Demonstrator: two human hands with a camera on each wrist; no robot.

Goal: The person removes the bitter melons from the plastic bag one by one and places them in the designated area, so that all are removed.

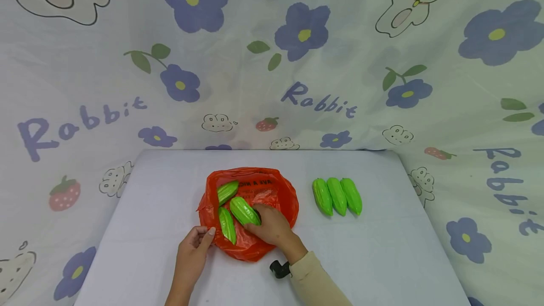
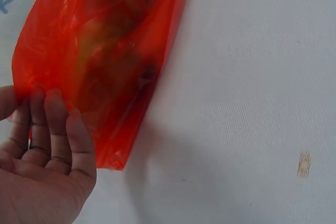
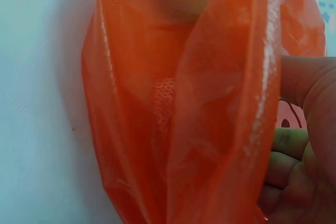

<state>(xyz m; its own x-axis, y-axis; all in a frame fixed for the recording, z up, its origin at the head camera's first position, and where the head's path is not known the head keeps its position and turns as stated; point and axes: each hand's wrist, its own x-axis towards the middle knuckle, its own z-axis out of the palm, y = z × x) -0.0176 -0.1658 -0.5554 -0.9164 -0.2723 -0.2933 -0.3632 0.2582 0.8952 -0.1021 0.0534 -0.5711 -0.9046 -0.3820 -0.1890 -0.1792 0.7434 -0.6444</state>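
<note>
The left hand [image 1: 193, 250] pinches the edge of the red bag [image 1: 289, 192], likely to keep it wide, while the right hand [image 1: 275, 225] grips a green fruit [image 1: 243, 209] inside by two more fruits [image 1: 227, 225], and three others [image 1: 337, 196] lie in a row outside.

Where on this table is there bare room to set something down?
Bare: the table left of the red bag, the gap between it and the three green fruits, and the stretch nearer than those, right of the sleeve. Crowded: inside the bag, with the right hand among more green fruits, and its near-left rim, at the left hand.
</note>
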